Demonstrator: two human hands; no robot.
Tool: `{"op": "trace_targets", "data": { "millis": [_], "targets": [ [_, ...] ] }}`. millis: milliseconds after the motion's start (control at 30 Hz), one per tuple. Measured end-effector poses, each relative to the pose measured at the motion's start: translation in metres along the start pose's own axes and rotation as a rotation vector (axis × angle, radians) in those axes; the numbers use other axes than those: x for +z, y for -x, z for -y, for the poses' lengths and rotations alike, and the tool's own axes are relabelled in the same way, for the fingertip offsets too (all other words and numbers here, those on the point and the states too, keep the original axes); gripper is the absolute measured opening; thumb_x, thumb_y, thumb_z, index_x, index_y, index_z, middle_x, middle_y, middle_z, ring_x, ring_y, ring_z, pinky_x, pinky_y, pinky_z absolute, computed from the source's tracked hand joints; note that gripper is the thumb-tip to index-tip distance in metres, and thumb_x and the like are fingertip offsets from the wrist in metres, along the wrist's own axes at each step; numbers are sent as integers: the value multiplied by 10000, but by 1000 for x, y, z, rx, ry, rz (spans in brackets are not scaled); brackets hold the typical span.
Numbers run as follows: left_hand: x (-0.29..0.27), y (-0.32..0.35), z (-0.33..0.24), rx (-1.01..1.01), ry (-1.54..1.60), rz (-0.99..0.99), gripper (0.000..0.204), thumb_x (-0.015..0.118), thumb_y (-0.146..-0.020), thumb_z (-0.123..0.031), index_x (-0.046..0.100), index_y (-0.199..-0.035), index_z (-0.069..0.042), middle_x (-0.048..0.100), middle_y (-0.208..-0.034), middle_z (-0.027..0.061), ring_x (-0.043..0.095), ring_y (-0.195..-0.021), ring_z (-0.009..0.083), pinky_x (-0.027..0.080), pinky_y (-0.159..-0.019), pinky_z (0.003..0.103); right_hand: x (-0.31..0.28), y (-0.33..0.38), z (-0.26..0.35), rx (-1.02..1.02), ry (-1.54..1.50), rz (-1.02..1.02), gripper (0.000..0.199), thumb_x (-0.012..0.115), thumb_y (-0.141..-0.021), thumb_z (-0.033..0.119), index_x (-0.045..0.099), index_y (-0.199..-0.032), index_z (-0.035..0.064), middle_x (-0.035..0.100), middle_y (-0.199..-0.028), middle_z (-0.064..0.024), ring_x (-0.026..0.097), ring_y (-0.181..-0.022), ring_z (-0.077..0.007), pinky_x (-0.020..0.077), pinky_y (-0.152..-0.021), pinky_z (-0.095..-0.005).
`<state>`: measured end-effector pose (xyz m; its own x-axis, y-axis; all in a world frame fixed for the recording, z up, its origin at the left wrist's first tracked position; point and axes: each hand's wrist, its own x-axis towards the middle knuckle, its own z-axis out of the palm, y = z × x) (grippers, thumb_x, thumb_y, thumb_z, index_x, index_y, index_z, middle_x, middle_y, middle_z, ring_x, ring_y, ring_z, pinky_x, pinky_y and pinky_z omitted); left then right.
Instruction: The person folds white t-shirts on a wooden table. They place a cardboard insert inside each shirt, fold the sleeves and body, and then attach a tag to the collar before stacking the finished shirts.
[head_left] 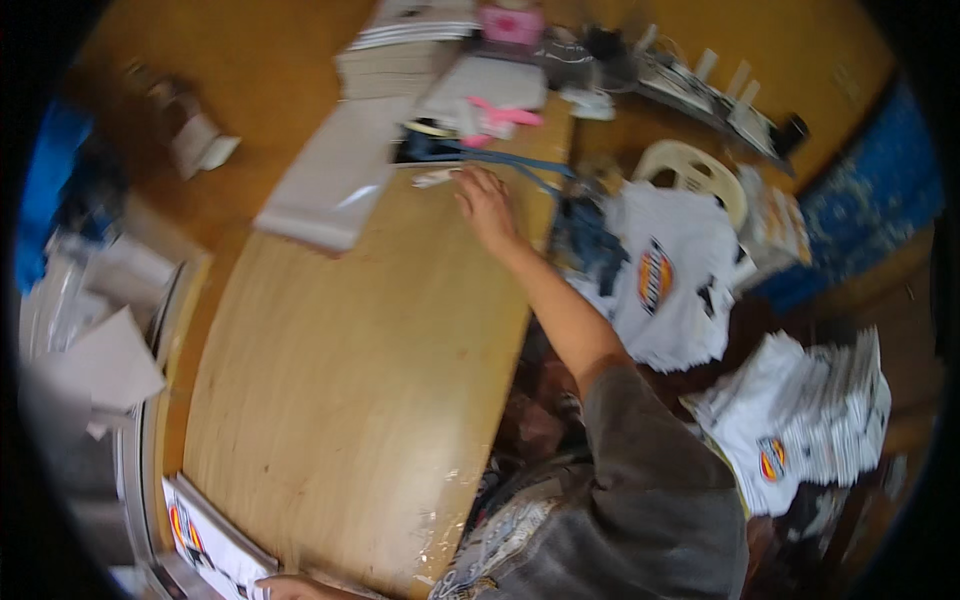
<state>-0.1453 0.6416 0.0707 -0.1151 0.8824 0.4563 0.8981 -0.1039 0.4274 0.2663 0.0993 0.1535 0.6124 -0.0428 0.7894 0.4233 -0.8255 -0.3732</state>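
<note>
My right arm, in a dark grey sleeve, stretches across the wooden table (350, 350). At the table's far end my right hand (487, 205) lies with its fingers stretched out, beside a small white object (433, 178) too blurred to name. A blue strap (500, 158) runs just past the fingertips. At the lower edge my left hand (297, 587), partly cut off, grips the edge of a folded white T-shirt (215, 550) with a red, yellow and black print. The left fingers show only in part.
Flat clear plastic bags (325, 190) and a stack of pale packages (395, 70) lie at the far end, near pink-and-white gloves (495, 118). On the right, white printed T-shirts (670, 280) drape by a cream plastic chair (690, 165); a T-shirt pile (825, 410) stands nearer. Cardboard pieces (115, 360) sit left.
</note>
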Motion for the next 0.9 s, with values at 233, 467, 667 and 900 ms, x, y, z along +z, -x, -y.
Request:
{"op": "trace_targets", "data": {
  "millis": [233,467,667,900],
  "targets": [
    [-49,233,-128,905,-291,582,574,231,-870,-486,181,-1332,-150,164,-1378,108,158,-1264,283,190,-936,552,-173,269,-227,957,411,-546,263,463,-625,-43,585,-848,24,564,-846,-145,520,-807,-318,405,-725,-366],
    [-177,444,-203,1734,264,955,526,376,-849,-367,300,-1282,-78,183,-1356,186,144,-1254,356,121,-973,523,-181,580,-306,1829,32,-606,335,536,-666,20,496,-997,-12,540,-967,-126,518,-907,-233,424,-763,-312],
    [-223,534,-188,1934,339,1275,502,534,-774,-231,358,-1219,-80,243,-1311,205,199,-1226,375,140,-965,528,-124,573,-306,1909,27,-834,571,696,-576,21,423,-1076,-17,516,-963,-108,498,-883,-193,415,-754,-296],
    [-232,541,-183,2009,369,1338,570,589,-706,-60,348,-1222,-47,289,-1276,204,285,-1170,367,238,-955,451,-157,519,-273,2199,421,-487,476,719,-600,115,506,-983,-69,573,-919,-174,543,-841,-261,417,-761,-327]
  ]
}}
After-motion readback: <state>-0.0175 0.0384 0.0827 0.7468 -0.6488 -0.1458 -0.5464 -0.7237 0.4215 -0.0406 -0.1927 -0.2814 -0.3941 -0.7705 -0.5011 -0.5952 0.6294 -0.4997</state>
